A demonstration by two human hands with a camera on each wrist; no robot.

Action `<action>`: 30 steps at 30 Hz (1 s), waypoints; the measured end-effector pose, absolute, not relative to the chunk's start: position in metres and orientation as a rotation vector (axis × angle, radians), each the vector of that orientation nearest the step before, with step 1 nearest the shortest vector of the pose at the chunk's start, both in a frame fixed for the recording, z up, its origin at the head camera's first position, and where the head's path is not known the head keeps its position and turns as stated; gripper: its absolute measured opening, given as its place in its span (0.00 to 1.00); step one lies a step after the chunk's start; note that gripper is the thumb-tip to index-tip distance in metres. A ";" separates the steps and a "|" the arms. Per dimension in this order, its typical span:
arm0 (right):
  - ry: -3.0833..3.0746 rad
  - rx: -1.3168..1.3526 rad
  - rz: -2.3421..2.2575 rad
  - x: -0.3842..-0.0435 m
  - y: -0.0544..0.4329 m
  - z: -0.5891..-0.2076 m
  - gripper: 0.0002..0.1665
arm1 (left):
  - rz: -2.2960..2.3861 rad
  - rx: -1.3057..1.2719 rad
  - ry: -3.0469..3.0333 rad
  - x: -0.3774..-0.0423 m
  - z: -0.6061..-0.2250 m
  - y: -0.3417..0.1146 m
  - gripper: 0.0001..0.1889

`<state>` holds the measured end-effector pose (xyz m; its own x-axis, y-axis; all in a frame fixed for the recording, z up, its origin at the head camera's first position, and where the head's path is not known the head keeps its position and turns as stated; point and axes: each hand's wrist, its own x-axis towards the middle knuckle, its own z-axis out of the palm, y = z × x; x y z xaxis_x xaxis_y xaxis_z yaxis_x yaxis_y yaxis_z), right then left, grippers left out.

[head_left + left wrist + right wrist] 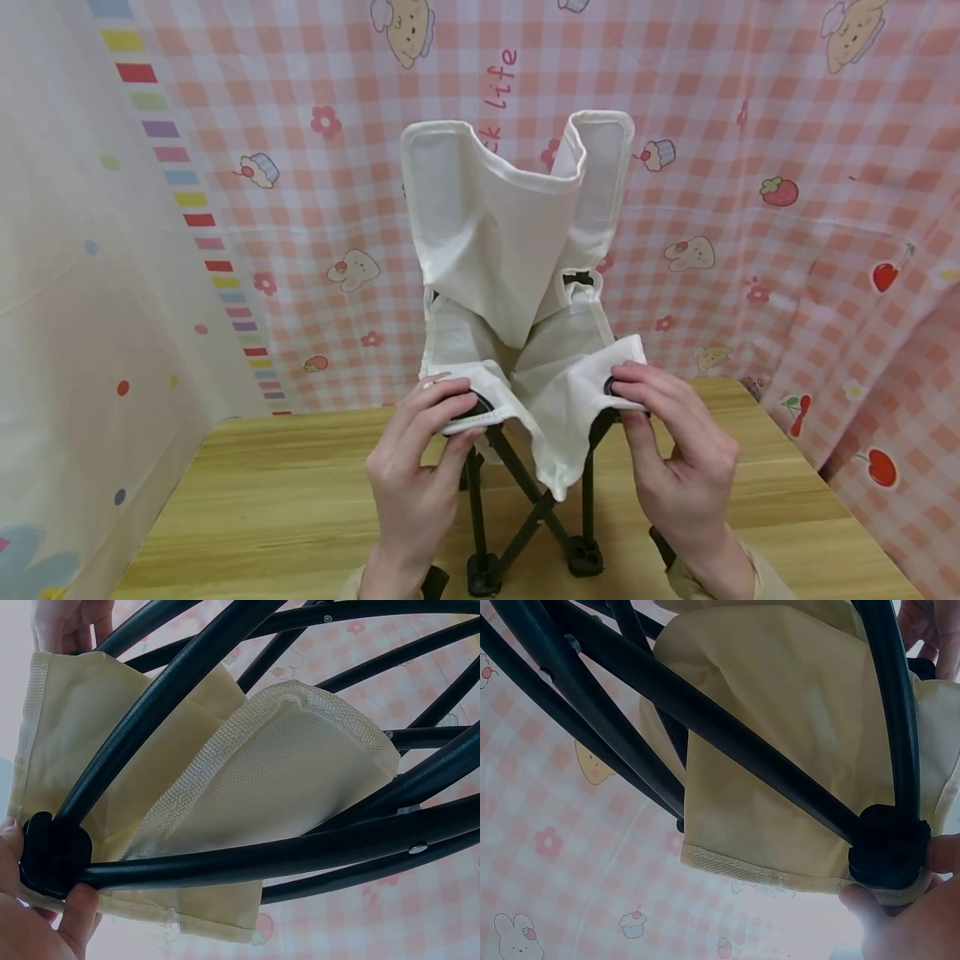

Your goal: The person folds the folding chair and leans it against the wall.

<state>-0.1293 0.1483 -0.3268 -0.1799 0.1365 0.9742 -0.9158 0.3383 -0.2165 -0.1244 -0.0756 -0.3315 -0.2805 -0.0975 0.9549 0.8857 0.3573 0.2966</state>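
A small folding chair with a cream fabric seat and back stands upright on the table, its black tube legs crossed at the front. My left hand pinches the front left seat corner, fingers on top and thumb below. There the black plastic joint shows between thumb and fingers in the left wrist view. On the other side my right hand pinches the front right corner at its black joint. Between the hands the seat fabric sags in a fold.
The chair's black feet rest on a wood-grain table. Behind and to the right hangs a pink checked curtain with cartoon prints. A whiter curtain hangs at the left.
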 end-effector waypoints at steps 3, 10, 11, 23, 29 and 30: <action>-1.416 0.767 1.126 -0.129 0.147 -0.326 0.16 | -1.142 -0.739 -1.543 -0.124 -0.331 -0.075 0.14; -1.393 0.780 1.129 -0.130 0.143 -0.324 0.16 | -1.136 -0.745 -1.541 -0.124 -0.330 -0.075 0.14; -1.390 0.780 1.129 -0.130 0.143 -0.324 0.16 | -1.136 -0.748 -1.540 -0.124 -0.330 -0.075 0.14; -1.375 0.778 1.125 -0.132 0.138 -0.322 0.16 | -1.140 -0.776 -1.518 -0.126 -0.328 -0.071 0.13; -1.367 0.781 1.122 -0.133 0.136 -0.322 0.16 | -1.131 -0.767 -1.532 -0.126 -0.326 -0.071 0.13; -1.365 0.784 1.122 -0.133 0.135 -0.321 0.16 | -1.129 -0.764 -1.536 -0.126 -0.326 -0.071 0.13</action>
